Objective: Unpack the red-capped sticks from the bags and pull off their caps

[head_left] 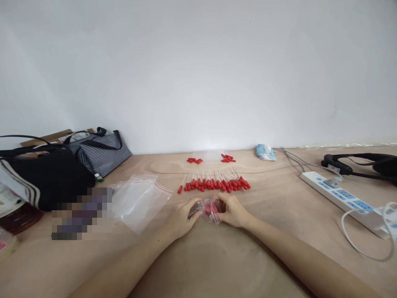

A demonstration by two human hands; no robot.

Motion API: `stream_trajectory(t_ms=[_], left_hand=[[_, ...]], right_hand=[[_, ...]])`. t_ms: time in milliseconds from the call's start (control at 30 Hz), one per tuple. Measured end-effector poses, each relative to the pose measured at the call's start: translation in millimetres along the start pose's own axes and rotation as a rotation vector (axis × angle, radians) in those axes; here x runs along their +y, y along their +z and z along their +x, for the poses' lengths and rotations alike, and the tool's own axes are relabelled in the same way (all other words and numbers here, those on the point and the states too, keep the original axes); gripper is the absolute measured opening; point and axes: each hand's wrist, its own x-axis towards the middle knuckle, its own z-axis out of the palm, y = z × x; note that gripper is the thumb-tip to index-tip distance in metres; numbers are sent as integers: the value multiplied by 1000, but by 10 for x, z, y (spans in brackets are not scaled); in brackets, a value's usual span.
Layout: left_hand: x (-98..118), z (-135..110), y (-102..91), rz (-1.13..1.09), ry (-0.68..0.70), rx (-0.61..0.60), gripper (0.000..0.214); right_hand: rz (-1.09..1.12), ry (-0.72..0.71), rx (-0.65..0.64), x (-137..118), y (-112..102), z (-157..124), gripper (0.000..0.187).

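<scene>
My left hand [182, 217] and my right hand [232, 210] hold a small clear zip bag [201, 205] between them, just above the wooden table. Thumb and fingers of my left hand curve round the bag's left end. My right hand pinches its right end, near the red zip line. Something red shows through the plastic; its exact shape is hard to make out. Right behind the hands lies a row of thin pale sticks with red tips [214, 184], the tips facing me. Flat clear zip bags [138, 203] are spread to the left of my left hand.
More red-tipped sticks [228, 158] and a clear bag lie near the wall. At left are a striped bag [104, 151] and a black bag [62, 178]. A blue-white packet [266, 152], a power strip [338, 196] with cables and a black headset [338, 163] occupy the right.
</scene>
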Motion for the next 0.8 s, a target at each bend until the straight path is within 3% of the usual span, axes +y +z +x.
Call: stream_trajectory(t_ms=[133, 333, 533, 667, 800], left_hand=[[-26, 0, 20, -23, 9, 3, 32], [-67, -6, 30, -55, -7, -37, 33], [-58, -8, 22, -56, -7, -35, 34], [-47, -15, 2, -50, -13, -40, 33], [-42, -35, -37, -35, -49, -55, 34]], right_hand=[[92, -57, -21, 4, 13, -5, 17], [-8, -109, -62, 21, -148, 17, 10], [82, -68, -165, 85, -196, -13, 24], [223, 7, -94, 151, -144, -16, 21], [372, 68, -28, 246, -366, 4, 22]])
